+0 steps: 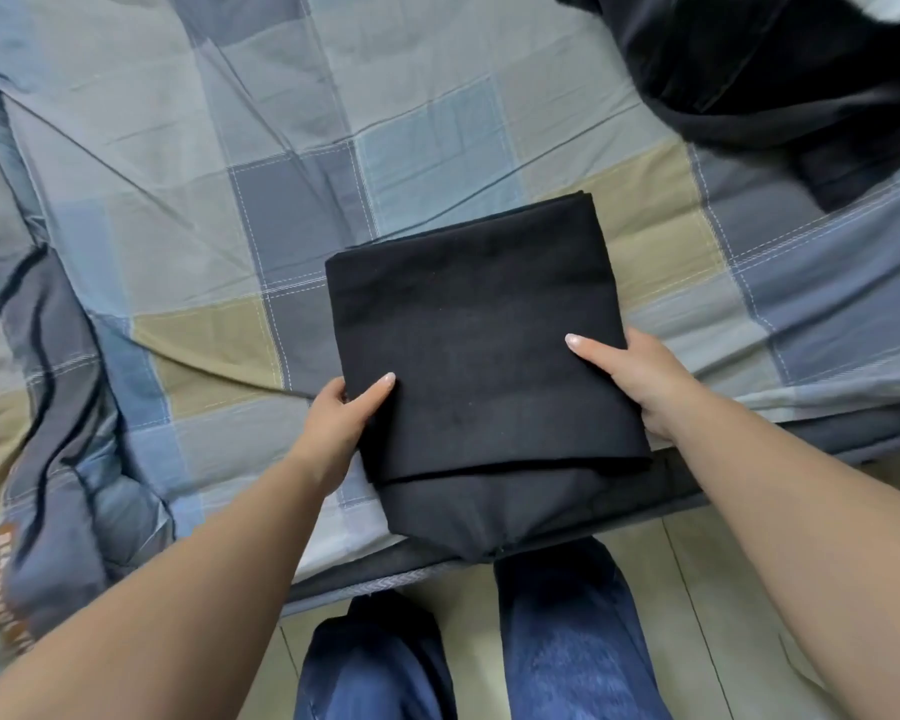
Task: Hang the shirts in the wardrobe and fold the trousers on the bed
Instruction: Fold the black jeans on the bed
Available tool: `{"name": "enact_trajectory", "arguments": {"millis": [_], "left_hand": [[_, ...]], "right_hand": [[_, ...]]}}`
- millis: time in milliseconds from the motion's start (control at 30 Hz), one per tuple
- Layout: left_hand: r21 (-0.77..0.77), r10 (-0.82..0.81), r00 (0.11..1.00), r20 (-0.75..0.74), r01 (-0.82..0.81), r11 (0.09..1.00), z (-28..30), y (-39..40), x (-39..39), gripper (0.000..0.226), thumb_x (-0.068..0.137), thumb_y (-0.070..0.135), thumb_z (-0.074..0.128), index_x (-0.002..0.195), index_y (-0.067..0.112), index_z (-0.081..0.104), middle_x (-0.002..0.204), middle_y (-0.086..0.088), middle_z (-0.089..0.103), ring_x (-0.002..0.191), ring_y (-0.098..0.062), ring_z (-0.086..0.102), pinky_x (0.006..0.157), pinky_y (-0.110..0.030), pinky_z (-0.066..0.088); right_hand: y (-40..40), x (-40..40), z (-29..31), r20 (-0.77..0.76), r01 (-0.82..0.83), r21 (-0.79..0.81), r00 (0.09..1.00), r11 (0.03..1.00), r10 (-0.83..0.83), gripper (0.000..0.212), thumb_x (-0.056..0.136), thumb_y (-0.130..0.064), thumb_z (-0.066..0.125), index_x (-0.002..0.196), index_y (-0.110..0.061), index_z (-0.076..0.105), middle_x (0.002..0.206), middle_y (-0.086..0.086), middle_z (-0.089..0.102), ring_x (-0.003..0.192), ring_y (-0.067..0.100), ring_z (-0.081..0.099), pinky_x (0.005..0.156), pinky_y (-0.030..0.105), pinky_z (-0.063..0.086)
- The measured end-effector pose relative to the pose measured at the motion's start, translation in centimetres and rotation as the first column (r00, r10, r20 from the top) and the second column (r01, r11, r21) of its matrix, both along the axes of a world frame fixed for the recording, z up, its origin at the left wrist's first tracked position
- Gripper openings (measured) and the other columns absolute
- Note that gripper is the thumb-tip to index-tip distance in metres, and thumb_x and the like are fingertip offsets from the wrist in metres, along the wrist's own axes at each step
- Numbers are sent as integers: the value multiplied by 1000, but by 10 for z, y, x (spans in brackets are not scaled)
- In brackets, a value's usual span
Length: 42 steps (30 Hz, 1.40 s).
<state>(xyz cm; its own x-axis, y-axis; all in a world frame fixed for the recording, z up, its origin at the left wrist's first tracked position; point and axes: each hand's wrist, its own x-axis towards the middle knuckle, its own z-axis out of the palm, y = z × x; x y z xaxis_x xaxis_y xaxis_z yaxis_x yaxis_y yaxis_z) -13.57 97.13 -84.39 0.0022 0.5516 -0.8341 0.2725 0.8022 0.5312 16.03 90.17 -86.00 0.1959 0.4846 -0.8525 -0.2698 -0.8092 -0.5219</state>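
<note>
Head view: folded trousers (481,356) on checked bed (219,163)

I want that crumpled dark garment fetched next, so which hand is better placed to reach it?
Right, probably. The crumpled dark garment lies at the far right, on the right hand's side; the left hand would cross the folded black trousers.

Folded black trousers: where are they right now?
In the head view the folded black trousers lie centre frame on the checked bed sheet, overhanging its near edge, gripped between the left hand and right hand.
</note>
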Motion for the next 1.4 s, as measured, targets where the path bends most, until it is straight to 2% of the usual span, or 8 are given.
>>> {"name": "enact_trajectory", "arguments": {"millis": [200, 367, 500, 700, 833, 1033, 1300, 1400], "left_hand": [[4, -128, 986, 107, 128, 992, 27, 8, -7, 43, 85, 25, 70, 123, 9, 57, 117, -5, 69, 107, -24, 66, 98, -46, 49], [86, -285, 939, 191, 273, 958, 76, 18, -15, 53, 80, 28, 73, 125, 7, 55, 118, -6, 68, 108, -24, 65, 99, -44, 49], [196, -490, 830, 266, 451, 871, 160, 14, -18, 58, 75, 31, 77, 123, 8, 57, 117, -4, 69, 108, -24, 65, 92, -39, 52], [313, -722, 597, 349, 652, 691, 292, -10, -9, 49, 77, 41, 75, 120, 22, 60, 118, 2, 69, 106, -17, 67, 75, -24, 56], [368, -810, 460, 363, 728, 579, 361, -51, 21, 54, 75, 49, 74, 121, 24, 59, 118, 5, 69, 109, -17, 66, 90, -37, 53], [465, -900, 261, 348, 786, 407, 435, -126, 78, 47, 79, 41, 72, 119, 19, 61, 114, 3, 70, 105, -16, 67, 89, -35, 53], [526, -921, -67, 385, 835, 159, 507, -274, 166, 53, 73, 43, 77, 117, 18, 63, 113, 1, 71, 105, -18, 67, 84, -28, 56], [547, -914, -173, 368, 835, 62, 527, -345, 194, 59, 67, 49, 80, 114, 18, 64, 112, 0, 71, 105, -19, 68, 86, -31, 55]], "right_hand": [[-9, -2, 36, 28, 31, 96, 999, 995, -34, 23, 75, -30, 79, 94, -26, 66, 85, -14, 74, 75, 7, 71, 55, 21, 55], [-42, -22, 103, 54, 160, 147, 984, 976, -169, 22, 80, -26, 75, 99, -25, 66, 97, -5, 74, 85, 14, 72, 70, 30, 56], [-99, -48, 195, 28, 331, 192, 939, 924, -342, 32, 83, -23, 72, 114, -18, 64, 107, 0, 72, 95, 18, 70, 76, 32, 55], [-186, -78, 332, 23, 515, 277, 840, 811, -542, 34, 73, -29, 75, 105, -20, 67, 97, -2, 75, 86, 17, 72, 59, 24, 57], [-259, -93, 401, 100, 638, 288, 721, 714, -685, 33, 74, -30, 76, 103, -18, 66, 94, 1, 75, 85, 19, 73, 59, 27, 57], [-371, -111, 490, 179, 733, 362, 552, 577, -814, 44, 65, -38, 79, 104, -21, 67, 95, -2, 75, 86, 17, 72, 59, 24, 57], [-540, -141, 566, 204, 829, 451, 264, 330, -943, 31, 77, -32, 74, 105, -22, 68, 99, -3, 75, 90, 17, 72, 67, 27, 56], [-605, -157, 580, 203, 854, 475, 130, 214, -970, 24, 79, -28, 74, 101, -21, 68, 93, -3, 76, 83, 15, 73, 59, 23, 56]]}}
